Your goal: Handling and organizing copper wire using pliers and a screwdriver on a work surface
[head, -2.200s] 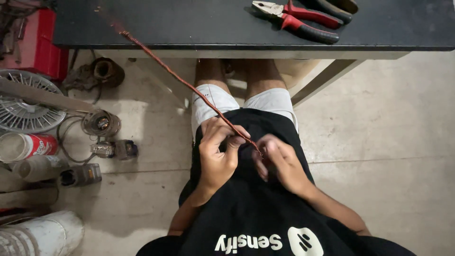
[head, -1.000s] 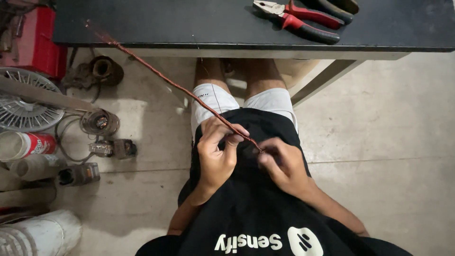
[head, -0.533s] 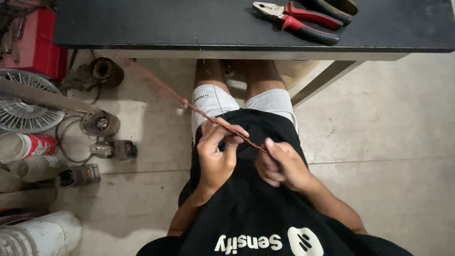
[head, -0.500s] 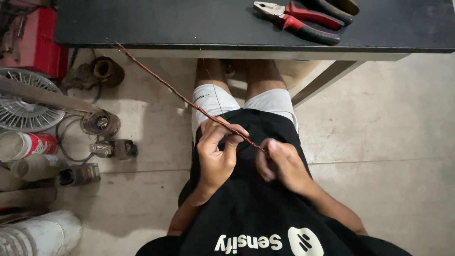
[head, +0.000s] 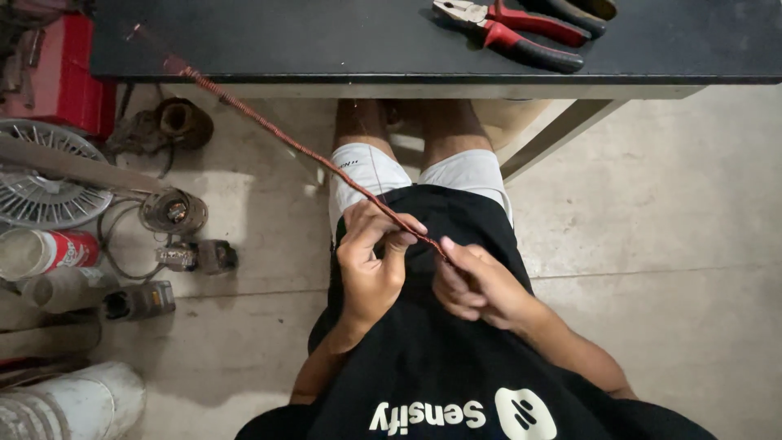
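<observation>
While the left hand (head: pixel 368 265) pinches the long reddish-brown wound-wire strand (head: pixel 269 130) (held taut), the right hand's (head: pixel 476 285) fingertips should keep their closed grip on its near end.

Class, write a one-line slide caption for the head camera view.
Seated person's left hand and right hand grip a long reddish-brown twisted strand below a dark table bearing red-handled pliers.

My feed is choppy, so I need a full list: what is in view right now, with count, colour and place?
Rod: one, reddish-brown, slanting from upper left to the hands.
Pliers: one, red and black handles, on the table.
Table: one, black, top.
Fan guard: one, grey, floor left.
Can: one, red and white, floor left.
Left hand: one, gripping the rod.
Right hand: one, pinching the rod's near end.
</observation>
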